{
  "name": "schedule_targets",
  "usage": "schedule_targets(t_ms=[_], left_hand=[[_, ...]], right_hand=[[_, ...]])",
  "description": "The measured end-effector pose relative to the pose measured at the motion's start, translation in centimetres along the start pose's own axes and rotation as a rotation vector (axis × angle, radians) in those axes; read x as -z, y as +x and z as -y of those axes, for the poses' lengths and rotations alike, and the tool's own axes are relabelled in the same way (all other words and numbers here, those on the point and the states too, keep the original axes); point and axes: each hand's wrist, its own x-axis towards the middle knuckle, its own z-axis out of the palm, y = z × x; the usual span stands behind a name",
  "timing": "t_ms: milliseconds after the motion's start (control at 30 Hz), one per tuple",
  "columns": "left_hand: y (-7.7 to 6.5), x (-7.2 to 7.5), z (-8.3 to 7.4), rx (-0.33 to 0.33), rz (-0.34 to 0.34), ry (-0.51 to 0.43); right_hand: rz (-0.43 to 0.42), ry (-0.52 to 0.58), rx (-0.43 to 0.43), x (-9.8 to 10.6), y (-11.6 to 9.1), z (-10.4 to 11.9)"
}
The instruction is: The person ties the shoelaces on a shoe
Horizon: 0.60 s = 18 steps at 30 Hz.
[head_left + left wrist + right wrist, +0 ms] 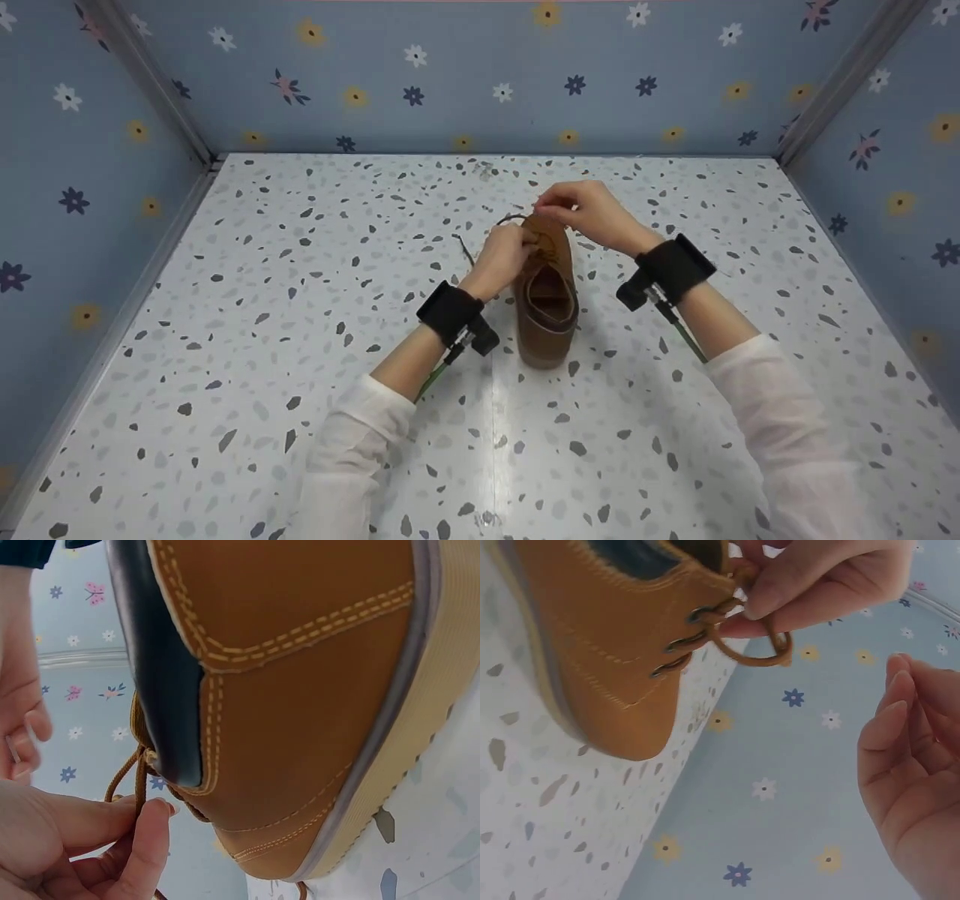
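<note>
A brown lace-up shoe [546, 341] stands upright on the speckled surface, toe pointing away from me. My left hand [501, 259] is at its front opening and pinches the brown shoelace [140, 784] between thumb and fingers. In the right wrist view a loop of the lace [754, 660] hangs from the left hand [832, 581], beside the eyelets. Beyond the toe, my right hand [592, 214] is raised with its fingers loosely bent toward the thumb. No lace shows in the right hand [915, 757], which is apart from the shoe.
A white speckled tabletop [262, 360] lies under the shoe. Blue flowered panels [480, 67] stand at the back and on both sides. A loose lace end [463, 249] lies left of the shoe. Black camera straps [675, 268] circle both wrists.
</note>
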Motion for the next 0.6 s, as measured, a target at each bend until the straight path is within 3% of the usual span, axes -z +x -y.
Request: schedule_targets(t_ms=[233,600], left_hand=[[0.1,0.1,-0.1,0.040,0.027,-0.005],[0.1,0.1,-0.2,0.077,0.012,-0.052]], right_hand=[[0.028,-0.046,0.046,-1.1,-1.0,-2.2],[0.082,-0.040,0.095,-2.1,-1.3,-3.1]])
